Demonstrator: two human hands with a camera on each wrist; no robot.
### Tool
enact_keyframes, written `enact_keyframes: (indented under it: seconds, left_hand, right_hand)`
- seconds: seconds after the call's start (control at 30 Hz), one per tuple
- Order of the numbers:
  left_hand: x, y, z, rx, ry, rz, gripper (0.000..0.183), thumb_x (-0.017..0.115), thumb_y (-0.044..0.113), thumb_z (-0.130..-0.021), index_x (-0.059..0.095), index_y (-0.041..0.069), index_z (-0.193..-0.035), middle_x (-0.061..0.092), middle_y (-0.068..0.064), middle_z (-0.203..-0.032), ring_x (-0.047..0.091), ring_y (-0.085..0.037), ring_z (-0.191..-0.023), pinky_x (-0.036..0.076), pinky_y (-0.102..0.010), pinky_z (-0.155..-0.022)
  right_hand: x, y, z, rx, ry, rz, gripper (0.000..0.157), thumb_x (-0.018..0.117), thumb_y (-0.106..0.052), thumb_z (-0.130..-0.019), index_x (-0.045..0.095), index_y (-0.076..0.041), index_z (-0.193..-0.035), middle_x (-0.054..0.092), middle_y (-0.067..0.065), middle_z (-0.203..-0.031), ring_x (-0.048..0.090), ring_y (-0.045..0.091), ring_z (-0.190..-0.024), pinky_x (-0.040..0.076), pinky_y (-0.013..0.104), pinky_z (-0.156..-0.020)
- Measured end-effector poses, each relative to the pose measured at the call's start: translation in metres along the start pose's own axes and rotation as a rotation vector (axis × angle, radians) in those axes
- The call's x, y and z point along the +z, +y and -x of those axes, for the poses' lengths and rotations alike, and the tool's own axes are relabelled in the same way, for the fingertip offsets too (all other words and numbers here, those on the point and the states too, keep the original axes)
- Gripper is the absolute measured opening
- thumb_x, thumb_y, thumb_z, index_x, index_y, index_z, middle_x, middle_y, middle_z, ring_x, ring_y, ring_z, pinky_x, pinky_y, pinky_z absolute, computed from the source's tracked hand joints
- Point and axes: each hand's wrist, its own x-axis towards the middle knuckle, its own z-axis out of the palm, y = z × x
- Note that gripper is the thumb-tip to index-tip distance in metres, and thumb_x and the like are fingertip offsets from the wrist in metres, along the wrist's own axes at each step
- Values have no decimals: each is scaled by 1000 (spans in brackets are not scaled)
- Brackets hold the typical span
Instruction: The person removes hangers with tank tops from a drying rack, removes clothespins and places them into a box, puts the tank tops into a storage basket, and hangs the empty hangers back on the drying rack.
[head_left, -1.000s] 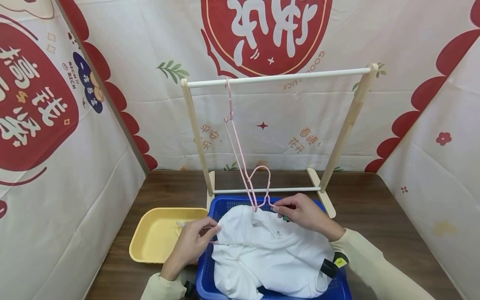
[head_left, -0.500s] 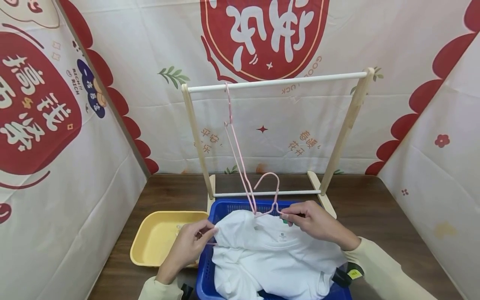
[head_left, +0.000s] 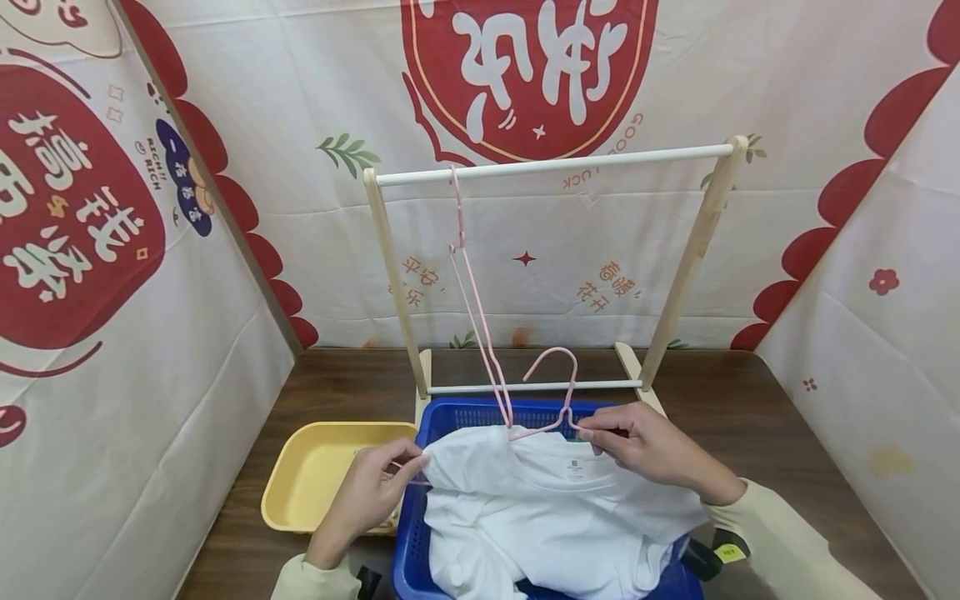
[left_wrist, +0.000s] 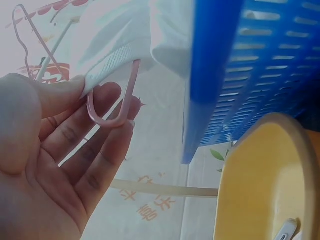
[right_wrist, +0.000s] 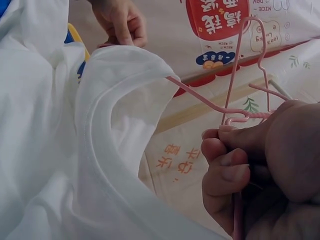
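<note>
A white T-shirt (head_left: 555, 533) lies bunched in and over a blue basket (head_left: 408, 533). My left hand (head_left: 367, 492) pinches a ribbed edge of the shirt between thumb and fingers. There the rounded end of a pink clothes hanger (left_wrist: 131, 85) pokes out from under the fabric, against the fingers. With curled fingers, my right hand (head_left: 641, 442) grips the same hanger beside its neck, at the shirt's collar. The hook rises free above the collar. In the right wrist view, one hanger arm (right_wrist: 200, 102) runs into the neck opening. Cloth hides most of that arm.
Behind the basket stands a wooden rack with a white rod (head_left: 555, 164). Another pink hanger (head_left: 459, 208) hangs from it, its lower end reaching down to the shirt. A yellow tray (head_left: 307, 475) with small items sits left of the basket.
The right hand and the hanger's hook have moved right, and the shirt's collar has spread wider. My left hand has shifted slightly left, still holding the shirt's edge.
</note>
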Motion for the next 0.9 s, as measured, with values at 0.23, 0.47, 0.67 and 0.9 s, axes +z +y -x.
enact_keyframes:
  seconds: [0.23,0.47,0.67,0.9]
  left_hand:
    - [-3,0,1,-22,15,-32,10,66,21,-96,69,22,-87,71,13,-83,66,-3,-75,57,-27,-68]
    - [-4,-2,3,-53,42,-50,9,67,22,-95,70,22,-87,70,15,-82,64,-2,-75,56,-26,-67]
    - [-6,-6,2,-64,46,-39,9,67,24,-95,72,19,-89,72,12,-83,65,-4,-74,57,-28,-67]
    - [-7,-7,2,-77,55,-38,8,68,21,-94,70,22,-87,71,13,-82,64,-3,-74,55,-25,-66]
  right_hand:
    - [-6,1,5,7,-11,-14,16,60,-7,-98,72,-14,-90,51,-12,-61,42,-4,-47,36,20,-39]
    - [-15,2,9,15,-32,-39,15,59,-7,-99,71,-12,-91,50,-7,-59,45,-1,-42,40,23,-38]
    - [-23,0,14,7,-49,-49,15,59,-7,-98,71,-14,-91,50,-4,-57,45,1,-41,37,22,-36]
    - [-34,2,20,54,-49,-96,16,59,-5,-98,72,-13,-94,53,0,-62,47,8,-42,38,23,-36]
